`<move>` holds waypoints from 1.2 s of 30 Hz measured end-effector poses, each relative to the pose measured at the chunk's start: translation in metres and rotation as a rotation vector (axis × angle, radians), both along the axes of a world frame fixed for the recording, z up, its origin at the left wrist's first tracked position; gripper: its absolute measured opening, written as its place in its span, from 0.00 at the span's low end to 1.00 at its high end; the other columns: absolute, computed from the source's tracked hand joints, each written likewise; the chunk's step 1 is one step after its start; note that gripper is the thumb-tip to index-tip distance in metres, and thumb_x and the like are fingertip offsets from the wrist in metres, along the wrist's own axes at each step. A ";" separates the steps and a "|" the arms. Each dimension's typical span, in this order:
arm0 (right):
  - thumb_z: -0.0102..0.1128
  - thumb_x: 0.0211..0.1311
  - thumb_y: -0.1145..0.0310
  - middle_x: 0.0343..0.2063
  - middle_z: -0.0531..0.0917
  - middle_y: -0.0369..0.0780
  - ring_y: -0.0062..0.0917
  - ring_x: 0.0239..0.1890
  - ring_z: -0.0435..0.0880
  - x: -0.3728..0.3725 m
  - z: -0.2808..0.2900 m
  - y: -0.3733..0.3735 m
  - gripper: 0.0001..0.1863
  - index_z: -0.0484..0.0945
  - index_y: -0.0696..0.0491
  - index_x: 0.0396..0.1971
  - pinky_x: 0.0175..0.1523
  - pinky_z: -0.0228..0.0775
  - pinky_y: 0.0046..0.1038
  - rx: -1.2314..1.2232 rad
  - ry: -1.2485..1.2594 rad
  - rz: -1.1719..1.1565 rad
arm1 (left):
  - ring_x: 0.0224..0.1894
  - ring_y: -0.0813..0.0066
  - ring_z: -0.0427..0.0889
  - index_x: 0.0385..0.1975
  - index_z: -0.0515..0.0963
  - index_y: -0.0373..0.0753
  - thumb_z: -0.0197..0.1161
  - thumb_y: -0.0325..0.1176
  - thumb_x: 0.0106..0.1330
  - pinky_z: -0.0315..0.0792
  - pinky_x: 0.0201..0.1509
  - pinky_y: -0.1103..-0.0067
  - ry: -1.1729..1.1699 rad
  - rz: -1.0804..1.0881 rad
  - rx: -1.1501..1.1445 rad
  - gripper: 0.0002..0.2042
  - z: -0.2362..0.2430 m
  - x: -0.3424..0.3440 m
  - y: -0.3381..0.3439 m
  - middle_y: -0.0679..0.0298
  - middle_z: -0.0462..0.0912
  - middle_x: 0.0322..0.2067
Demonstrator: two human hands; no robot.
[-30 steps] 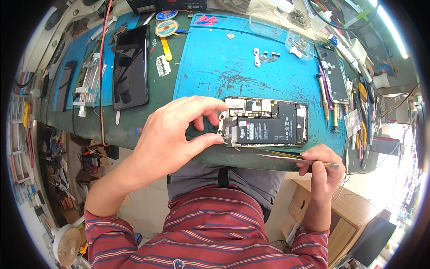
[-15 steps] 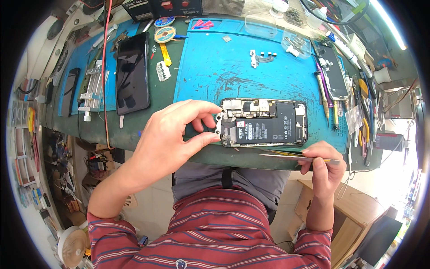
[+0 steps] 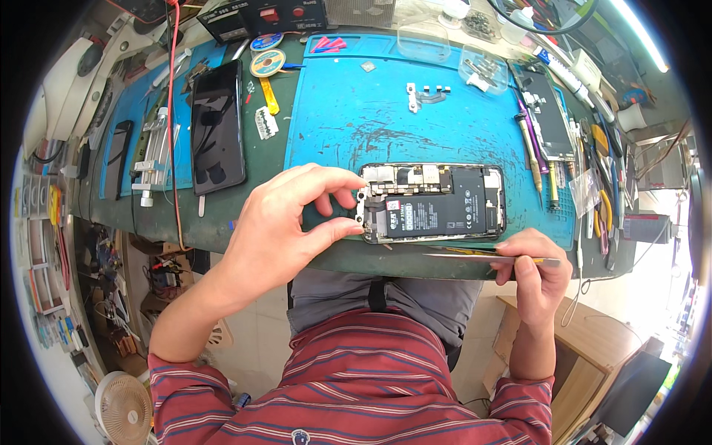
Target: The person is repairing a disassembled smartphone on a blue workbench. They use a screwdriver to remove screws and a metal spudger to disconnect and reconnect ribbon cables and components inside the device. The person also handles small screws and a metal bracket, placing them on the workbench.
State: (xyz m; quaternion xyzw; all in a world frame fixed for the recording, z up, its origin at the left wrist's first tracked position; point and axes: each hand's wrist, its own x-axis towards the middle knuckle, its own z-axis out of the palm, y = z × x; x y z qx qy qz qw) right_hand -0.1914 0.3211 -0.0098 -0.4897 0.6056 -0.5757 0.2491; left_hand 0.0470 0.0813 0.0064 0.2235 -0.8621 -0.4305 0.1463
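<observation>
opened phone (image 3: 445, 215): at bench (image 3: 393, 261) near edge, long axis parallel | left hand (image 3: 285, 215): nearer, thumb and forefinger pinching its left end | right hand (image 3: 535, 263): pinching tweezers (image 3: 463, 256), phone just leftward and beyond

head view: sitting on wearer's head | facing down | hovering near left hand (image 3: 285, 215), right hand (image 3: 538, 278) | framing bench (image 3: 230, 204), shirt (image 3: 371, 378)

bright | tube light (image 3: 640, 34) upper right | right rim bent, apparently overexposed
</observation>
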 end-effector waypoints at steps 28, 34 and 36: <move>0.71 0.68 0.78 0.35 0.89 0.41 0.23 0.35 0.92 0.001 0.013 -0.058 0.08 0.87 0.64 0.45 0.39 0.82 0.21 0.232 -0.181 0.016 | 0.37 0.81 0.78 0.52 0.85 0.42 0.78 0.25 0.56 0.65 0.30 0.81 0.038 0.012 -0.026 0.21 -0.007 0.003 0.000 0.70 0.86 0.39; 0.70 0.68 0.79 0.34 0.89 0.42 0.23 0.35 0.92 0.001 0.013 -0.059 0.08 0.87 0.64 0.44 0.39 0.82 0.21 0.232 -0.152 0.027 | 0.37 0.81 0.78 0.52 0.85 0.42 0.79 0.24 0.56 0.65 0.30 0.81 0.044 0.009 -0.033 0.22 -0.006 0.002 0.000 0.70 0.86 0.39; 0.70 0.68 0.79 0.34 0.90 0.42 0.23 0.34 0.92 0.001 0.013 -0.060 0.08 0.87 0.64 0.44 0.39 0.82 0.21 0.229 -0.137 0.042 | 0.37 0.81 0.78 0.52 0.85 0.42 0.79 0.24 0.56 0.66 0.30 0.81 0.048 0.009 -0.034 0.22 -0.007 0.002 0.000 0.70 0.86 0.39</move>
